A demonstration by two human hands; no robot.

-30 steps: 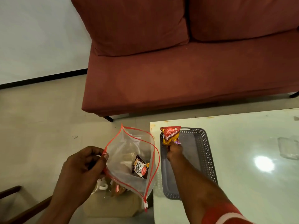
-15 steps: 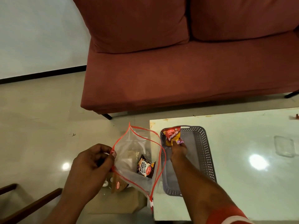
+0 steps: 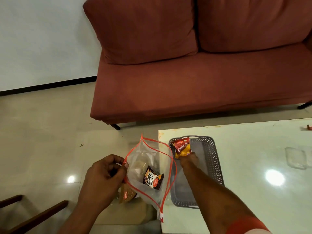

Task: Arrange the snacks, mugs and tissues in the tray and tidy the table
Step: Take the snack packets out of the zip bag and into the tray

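Note:
A grey perforated tray lies on the glass table near its left edge. My right hand reaches into the tray's far left corner, shut on a red and yellow snack packet. Left of the table my left hand pinches the rim of a clear zip bag with a red seal, holding it open. A dark salted peanuts packet lies inside the bag. Under the bag a brown packet shows partly.
A red sofa stands beyond the table on the tiled floor. A clear plastic lid-like item rests on the table at right. A small reddish thing sits at the far right edge. A wooden chair frame is at bottom left.
My right hand has lowered the red snack packet into the tray's far left corner. The zip bag in my left hand has shifted slightly right, closer to the table.

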